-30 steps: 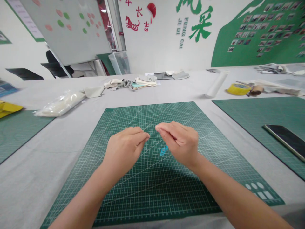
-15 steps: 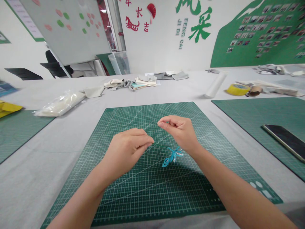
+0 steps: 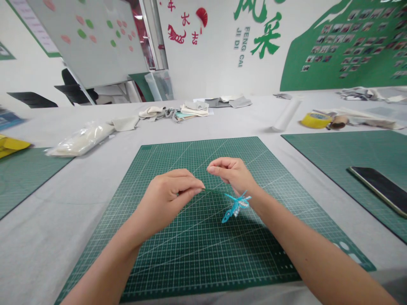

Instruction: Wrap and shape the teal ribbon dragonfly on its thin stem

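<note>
Between thumb and fingertips, my left hand pinches the end of a thin green stem. At the stem's right end is a blue artificial flower with narrow petals, some edged in whitish, bead-like dots. It hangs tilted above the green cutting mat, close to my right wrist. My right hand is up beyond the stem, apart from my left fingertips, with thumb and forefinger pressed together. Whatever it may pinch is too fine to make out.
A phone lies on another cutting mat at right. Yellow tape, a white roll and folded cloths are farther back. A clear plastic bag lies at left.
My right hand has come slightly down and left, nearer my left fingertips. The blue flower has turned and shifted a little to the right, while my left hand keeps its pinch.
</note>
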`<state>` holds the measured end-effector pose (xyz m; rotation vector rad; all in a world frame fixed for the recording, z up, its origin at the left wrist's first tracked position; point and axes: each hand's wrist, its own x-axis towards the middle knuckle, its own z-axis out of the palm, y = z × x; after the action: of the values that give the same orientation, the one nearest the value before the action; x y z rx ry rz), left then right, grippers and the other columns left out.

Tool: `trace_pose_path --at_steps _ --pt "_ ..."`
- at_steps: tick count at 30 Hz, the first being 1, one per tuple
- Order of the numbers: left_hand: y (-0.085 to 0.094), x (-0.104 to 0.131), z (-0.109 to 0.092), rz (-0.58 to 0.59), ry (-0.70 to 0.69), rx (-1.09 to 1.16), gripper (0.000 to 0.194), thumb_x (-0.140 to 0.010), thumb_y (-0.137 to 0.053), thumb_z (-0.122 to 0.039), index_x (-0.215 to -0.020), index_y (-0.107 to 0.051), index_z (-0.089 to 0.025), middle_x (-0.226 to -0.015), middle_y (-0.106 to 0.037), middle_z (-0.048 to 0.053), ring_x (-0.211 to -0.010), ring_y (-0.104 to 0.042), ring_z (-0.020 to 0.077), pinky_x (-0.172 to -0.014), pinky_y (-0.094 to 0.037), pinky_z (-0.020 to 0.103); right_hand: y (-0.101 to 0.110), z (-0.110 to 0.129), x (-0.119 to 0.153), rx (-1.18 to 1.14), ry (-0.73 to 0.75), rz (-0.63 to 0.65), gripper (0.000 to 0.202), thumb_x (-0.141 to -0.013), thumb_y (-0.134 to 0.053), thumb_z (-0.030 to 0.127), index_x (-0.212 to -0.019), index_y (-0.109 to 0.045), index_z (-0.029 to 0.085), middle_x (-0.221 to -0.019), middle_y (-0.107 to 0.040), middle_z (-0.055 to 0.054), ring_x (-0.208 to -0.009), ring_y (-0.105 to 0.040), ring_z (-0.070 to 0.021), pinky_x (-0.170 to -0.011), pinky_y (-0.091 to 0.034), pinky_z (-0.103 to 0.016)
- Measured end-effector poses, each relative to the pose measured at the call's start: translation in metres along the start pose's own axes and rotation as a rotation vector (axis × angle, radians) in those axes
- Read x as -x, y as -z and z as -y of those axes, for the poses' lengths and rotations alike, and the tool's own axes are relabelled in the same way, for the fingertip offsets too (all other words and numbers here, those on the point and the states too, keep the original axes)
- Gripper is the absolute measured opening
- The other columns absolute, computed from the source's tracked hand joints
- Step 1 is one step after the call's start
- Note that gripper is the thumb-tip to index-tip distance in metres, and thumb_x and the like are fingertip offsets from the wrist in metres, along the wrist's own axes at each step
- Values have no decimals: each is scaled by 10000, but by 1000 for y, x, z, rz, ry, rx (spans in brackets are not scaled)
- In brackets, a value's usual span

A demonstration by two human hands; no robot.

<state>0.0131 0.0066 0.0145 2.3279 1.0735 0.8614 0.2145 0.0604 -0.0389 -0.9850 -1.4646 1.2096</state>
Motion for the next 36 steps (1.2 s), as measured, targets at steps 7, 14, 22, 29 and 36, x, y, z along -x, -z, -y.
trace_pose_path --at_steps 7,14,22,29,36 --pt "0 -2 3 -248 92 -11 147 -874 -580 -220 -848 -725 -219 -831 -699 18 -767 -627 151 -673 -491 273 -15 -3 5 -139 -122 34 151 -667 -758 299 -709 -689 171 -544 -498 57 -457 -336 -58 -437 -263 -221" --pt "0 -3 16 -450 221 -120 160 -873 -564 -268 -855 -717 -222 -815 -694 -1 -721 -596 140 -665 -473 277 -32 -3 17 -123 -133 34 111 -725 -710 282 -709 -689 174 -569 -536 47 -460 -324 -53 -439 -273 -210" --pt "0 -3 21 -518 277 -157 149 -863 -579 -261 -871 -722 -219 -817 -704 -9 -706 -593 134 -678 -466 279 -45 3 30 -110 -50 26 127 -742 -713 283 -675 -690 177 -585 -561 32 -555 -438 -91 -533 -368 -237" --pt "-1 -2 22 -538 244 -227 173 -873 -552 -273 -850 -715 -221 -819 -709 -5 -705 -607 140 -682 -483 285 -53 14 46 70 129 -41 106 -805 -669 242 -727 -723 196 -540 -567 41 -495 -455 -87 -482 -367 -228" --pt "-4 -2 22 -498 199 -305 190 -891 -530 -253 -872 -716 -220 -860 -712 4 -788 -637 156 -721 -482 295 -46 24 51 365 510 -132 125 -870 -604 163 -835 -713 213 -750 -727 14 -663 -645 -112 -619 -489 -242"
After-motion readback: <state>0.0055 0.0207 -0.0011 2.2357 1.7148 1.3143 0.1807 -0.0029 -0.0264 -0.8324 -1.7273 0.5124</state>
